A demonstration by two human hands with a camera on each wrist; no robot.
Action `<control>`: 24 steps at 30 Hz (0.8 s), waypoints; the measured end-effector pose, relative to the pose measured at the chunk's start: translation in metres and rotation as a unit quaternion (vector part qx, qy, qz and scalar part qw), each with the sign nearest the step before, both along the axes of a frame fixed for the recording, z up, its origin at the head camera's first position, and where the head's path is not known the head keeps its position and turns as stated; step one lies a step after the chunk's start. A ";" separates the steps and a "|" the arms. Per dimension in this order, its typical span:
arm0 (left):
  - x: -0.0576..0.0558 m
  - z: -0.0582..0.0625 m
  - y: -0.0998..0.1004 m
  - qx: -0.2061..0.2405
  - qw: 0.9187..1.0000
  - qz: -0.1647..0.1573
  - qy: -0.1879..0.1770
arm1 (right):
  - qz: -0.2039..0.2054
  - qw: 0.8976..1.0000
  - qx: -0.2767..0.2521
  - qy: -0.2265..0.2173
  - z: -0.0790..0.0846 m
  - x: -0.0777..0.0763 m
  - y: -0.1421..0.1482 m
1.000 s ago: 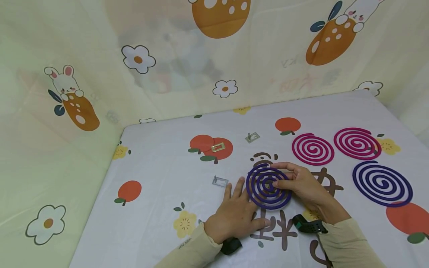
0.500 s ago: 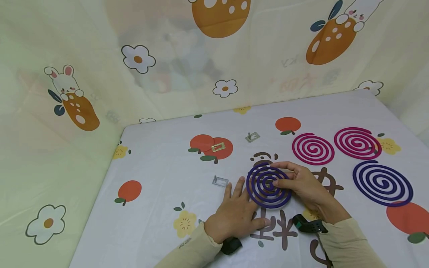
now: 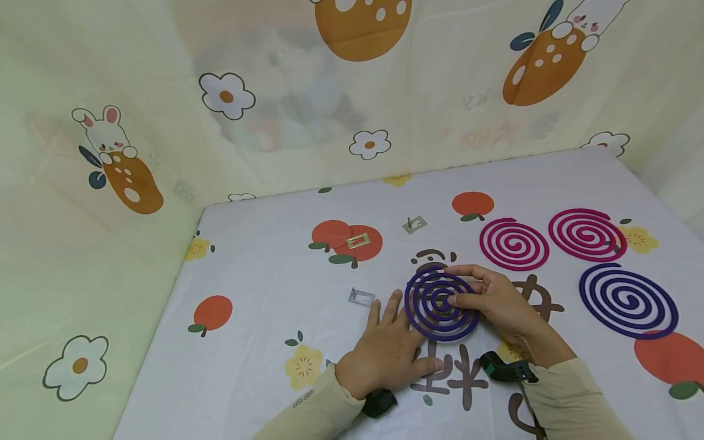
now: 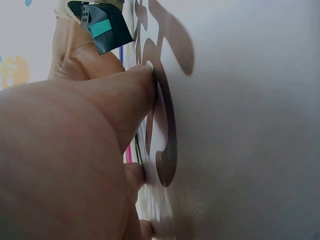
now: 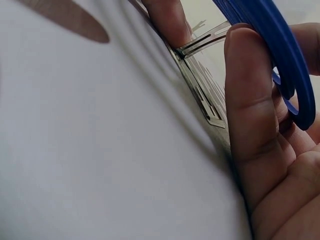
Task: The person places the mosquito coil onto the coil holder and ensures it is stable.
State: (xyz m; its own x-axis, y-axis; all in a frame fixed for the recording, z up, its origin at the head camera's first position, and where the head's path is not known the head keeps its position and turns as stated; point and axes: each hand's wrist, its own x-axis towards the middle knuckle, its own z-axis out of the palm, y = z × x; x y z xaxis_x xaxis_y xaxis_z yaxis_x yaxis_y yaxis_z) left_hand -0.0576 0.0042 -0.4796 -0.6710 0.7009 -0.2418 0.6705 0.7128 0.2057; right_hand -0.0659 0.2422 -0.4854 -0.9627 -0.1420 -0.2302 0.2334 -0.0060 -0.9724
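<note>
My right hand (image 3: 500, 305) holds a dark blue mosquito coil (image 3: 440, 299) over the table, thumb near its middle and a finger at its far rim. My left hand (image 3: 387, 354) rests palm down with its fingers spread, partly under the coil in the head view. In the right wrist view a small metal coil stand (image 5: 202, 95) lies on the cloth, its tongue raised towards the blue coil (image 5: 280, 45). One fingertip (image 5: 170, 25) presses at the end of that stand. From the head view the coil and hands mostly hide this stand.
To the right lie two pink mosquito coils (image 3: 514, 244) and another dark blue coil (image 3: 628, 299). Three more small metal stands lie around: one silver stand (image 3: 361, 297) by the left fingertips, a gold one (image 3: 359, 241) and another stand (image 3: 415, 225) further back. A patterned curtain (image 3: 286, 140) hangs behind.
</note>
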 end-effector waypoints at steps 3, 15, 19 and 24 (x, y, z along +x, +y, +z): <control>0.000 0.001 0.000 0.000 1.000 0.001 -0.003 | 0.001 1.000 0.000 0.002 0.000 0.000 0.000; 0.000 0.001 -0.001 -0.004 1.000 0.000 0.000 | -0.005 1.000 -0.004 -0.002 0.000 0.000 0.000; 0.000 0.001 -0.001 -0.003 1.000 -0.001 0.001 | -0.003 1.000 0.001 -0.004 0.000 -0.001 0.000; 0.000 0.001 -0.001 -0.001 1.000 0.001 -0.002 | -0.005 1.000 0.002 -0.002 0.000 0.000 0.000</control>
